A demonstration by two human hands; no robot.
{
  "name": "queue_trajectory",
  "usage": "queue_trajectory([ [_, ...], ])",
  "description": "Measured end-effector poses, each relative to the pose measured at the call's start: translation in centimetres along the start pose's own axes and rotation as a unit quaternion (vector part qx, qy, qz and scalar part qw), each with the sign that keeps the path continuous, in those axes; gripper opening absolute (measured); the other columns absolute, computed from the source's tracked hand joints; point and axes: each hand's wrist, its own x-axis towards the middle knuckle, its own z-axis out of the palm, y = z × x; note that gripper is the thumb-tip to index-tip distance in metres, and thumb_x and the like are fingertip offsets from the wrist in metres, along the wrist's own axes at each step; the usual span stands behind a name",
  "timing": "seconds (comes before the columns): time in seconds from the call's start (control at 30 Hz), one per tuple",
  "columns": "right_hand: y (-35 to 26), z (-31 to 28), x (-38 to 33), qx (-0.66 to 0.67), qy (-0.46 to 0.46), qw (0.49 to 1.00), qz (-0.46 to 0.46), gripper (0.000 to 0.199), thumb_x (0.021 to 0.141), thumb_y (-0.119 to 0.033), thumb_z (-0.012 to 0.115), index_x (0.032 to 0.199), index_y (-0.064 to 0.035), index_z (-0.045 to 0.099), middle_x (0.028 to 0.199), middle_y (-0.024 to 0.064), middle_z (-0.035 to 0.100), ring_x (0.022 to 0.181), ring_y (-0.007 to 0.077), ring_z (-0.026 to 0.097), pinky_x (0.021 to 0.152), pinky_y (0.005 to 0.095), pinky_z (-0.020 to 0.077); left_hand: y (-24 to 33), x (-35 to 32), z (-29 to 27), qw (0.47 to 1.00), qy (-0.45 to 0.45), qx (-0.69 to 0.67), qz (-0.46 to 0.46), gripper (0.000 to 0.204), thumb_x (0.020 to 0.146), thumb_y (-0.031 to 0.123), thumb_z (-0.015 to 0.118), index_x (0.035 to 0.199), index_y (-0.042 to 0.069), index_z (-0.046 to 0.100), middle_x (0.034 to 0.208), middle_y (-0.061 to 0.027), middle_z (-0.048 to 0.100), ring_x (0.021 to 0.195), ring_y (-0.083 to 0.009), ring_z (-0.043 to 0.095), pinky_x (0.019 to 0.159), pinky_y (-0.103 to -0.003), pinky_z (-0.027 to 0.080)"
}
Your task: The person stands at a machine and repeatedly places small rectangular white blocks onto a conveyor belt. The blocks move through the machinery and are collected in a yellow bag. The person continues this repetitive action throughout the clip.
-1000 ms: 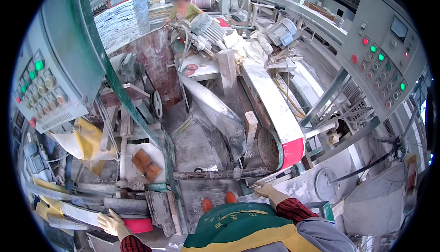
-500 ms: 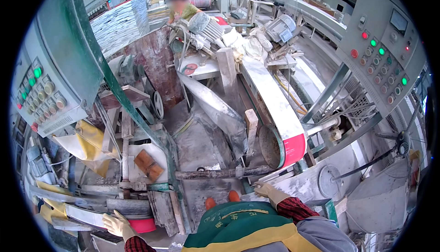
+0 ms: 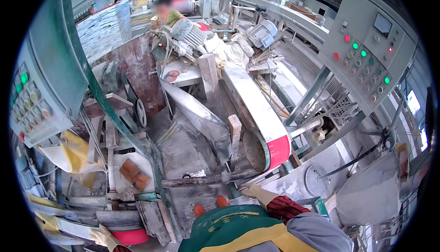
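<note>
Since a second ago: left hand [image 3: 104, 238] has slid right along the bottom edge, now touching the red roller end [image 3: 129, 236]; right hand [image 3: 255, 191] barely shifted, resting by the dusty horizontal bar [image 3: 206, 179] under the belt's near end. Both gloved in pale yellow. Left: glove cut off by the frame edge, can't tell if it's gripping. Right: looks loosely flat, fingers hard to make out, grip not clear.

Signs/panels: grey control panel [image 3: 28, 100] at left with rows of round buttons, one green lit; larger grey control box [image 3: 369, 55] at upper right with red and green lamps and a small meter.

Red-capped conveyor belt [image 3: 256, 114] runs away from the person, white with dust. Two brown blocks [image 3: 134, 175] lie on a pale plate left of it. Co-worker at far end, blurred.
</note>
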Motion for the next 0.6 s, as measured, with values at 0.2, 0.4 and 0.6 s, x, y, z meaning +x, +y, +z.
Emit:
queue_trajectory([
  [0.2,2.5,2.2,2.9,0.02,-0.015,0.998,-0.054,0.062,0.079,-0.016,0.054,0.137,-0.0054,0.038,0.083,0.0146,0.065,0.063,0.0181,0.061,0.055,0.0295,0.05,-0.6,-0.9,0.8,0.999,0.023,-0.009,0.019,0.072,0.077,0.053,0.061,0.137,0.023,0.035,0.14,-0.013,0.033,0.111,-0.0399,0.046,0.093,-0.044,0.04],
  [0.4,0.6,2.9,1.5,0.062,-0.028,0.997,-0.042,0.061,0.078,-0.016,0.053,0.137,-0.0066,0.039,0.08,0.0123,0.065,0.062,0.018,0.06,0.056,0.0301,0.0506,-0.1,-3.8,-0.2,0.995,0.027,-0.092,0.041,0.07,0.075,0.051,0.062,0.133,0.021,0.037,0.139,-0.0108,0.034,0.113,-0.0399,0.047,0.094,-0.046,0.04],
  [0.6,2.5,3.3,2.5,0.059,-0.015,0.997,-0.054,0.059,0.082,-0.021,0.056,0.137,-0.0098,0.039,0.081,0.0119,0.066,0.063,0.0185,0.061,0.057,0.031,0.0511,-1.0,-5.8,2.5,0.987,0.078,-0.08,0.117,0.068,0.075,0.045,0.065,0.132,0.018,0.039,0.137,-0.0118,0.036,0.111,-0.0412,0.048,0.091,-0.046,0.042],
])
